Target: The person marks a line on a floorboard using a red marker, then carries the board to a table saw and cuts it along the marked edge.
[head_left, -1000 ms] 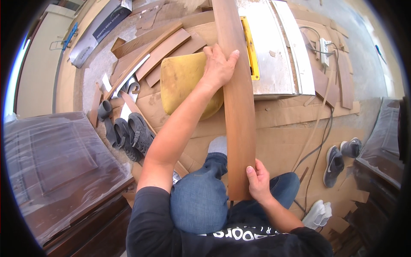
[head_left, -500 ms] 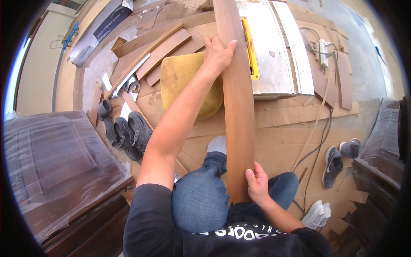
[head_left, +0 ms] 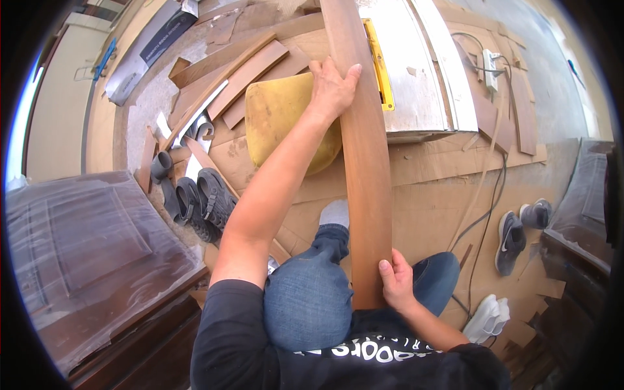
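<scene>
- Wooden board [head_left: 364, 162]: long, stiff, probably fairly heavy with a smooth face; judged best held near both ends along its edges. It runs from the lap to the table saw [head_left: 416, 71].
- Left hand [head_left: 333, 88]: fingers spread, pressed flat on the board's far left edge, beside the yellow cushion [head_left: 279, 117].
- Right hand [head_left: 396, 283]: clasps the board's near right edge.

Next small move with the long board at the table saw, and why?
Probably a short push forward along its length, kept flat. The left hand presses on the long brown board beside the yellow insert of the table saw, while the right hand grips its near end over the knee. The board's far end runs out of frame, so how far it has gone can't be told.
</scene>
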`<state>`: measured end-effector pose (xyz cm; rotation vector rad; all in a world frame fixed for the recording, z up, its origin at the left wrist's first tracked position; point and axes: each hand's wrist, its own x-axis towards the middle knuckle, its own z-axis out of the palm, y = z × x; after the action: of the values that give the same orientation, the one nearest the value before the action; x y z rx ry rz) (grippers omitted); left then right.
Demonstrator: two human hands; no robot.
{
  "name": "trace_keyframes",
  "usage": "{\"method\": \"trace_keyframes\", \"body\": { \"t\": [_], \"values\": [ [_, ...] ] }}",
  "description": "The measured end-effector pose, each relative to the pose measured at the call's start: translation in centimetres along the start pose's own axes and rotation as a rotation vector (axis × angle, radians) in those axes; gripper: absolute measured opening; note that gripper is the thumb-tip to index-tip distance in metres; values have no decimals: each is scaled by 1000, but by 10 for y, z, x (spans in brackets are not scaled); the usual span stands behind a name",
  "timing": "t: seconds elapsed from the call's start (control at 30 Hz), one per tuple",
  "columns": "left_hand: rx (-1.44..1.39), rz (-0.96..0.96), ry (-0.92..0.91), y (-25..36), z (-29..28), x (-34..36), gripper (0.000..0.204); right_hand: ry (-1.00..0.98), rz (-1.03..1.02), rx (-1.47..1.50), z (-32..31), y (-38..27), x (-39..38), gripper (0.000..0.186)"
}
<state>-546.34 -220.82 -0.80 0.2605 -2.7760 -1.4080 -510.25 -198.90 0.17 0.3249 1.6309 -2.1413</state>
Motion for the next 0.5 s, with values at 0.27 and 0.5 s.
{"method": "trace_keyframes", "body": {
  "t": [0.27, 0.5],
  "values": [
    [224, 136, 53, -53, 9, 36, 75, 415, -103, -293, -110, 12, -40, 35],
    [-41, 73, -164, -20, 35, 23, 60, 1503, 39, -779, -361, 211, -203, 26]
  ]
}}
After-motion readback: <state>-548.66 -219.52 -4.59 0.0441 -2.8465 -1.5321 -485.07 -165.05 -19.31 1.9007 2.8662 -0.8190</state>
